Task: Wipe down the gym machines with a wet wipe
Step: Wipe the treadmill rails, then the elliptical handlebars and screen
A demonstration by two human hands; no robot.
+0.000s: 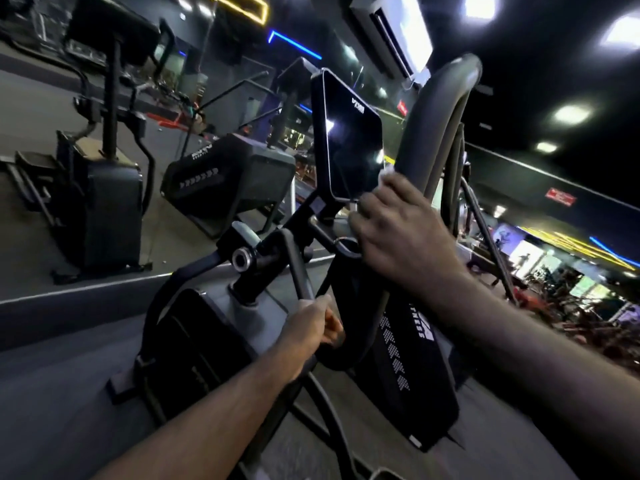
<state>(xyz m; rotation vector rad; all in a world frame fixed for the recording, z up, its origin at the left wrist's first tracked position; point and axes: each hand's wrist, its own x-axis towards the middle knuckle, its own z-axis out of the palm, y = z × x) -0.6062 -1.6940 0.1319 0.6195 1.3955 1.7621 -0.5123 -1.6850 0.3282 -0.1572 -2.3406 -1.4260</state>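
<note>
Far left, I note another machine (100, 202) standing well apart. Left hand (311, 329) clenched round a thin dark bar (297, 268) on the elliptical (207, 327). Console screen (346, 140) dark, tilted. Right hand (398, 233) wrapped round the grey handlebar (440, 105), with the wet wipe (387, 173) under its fingers, a white edge showing just above.

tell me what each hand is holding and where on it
The right hand clasps a white wipe round the lower part of the grey handlebar. The left hand grips a thin dark bar lower on the machine.
</note>
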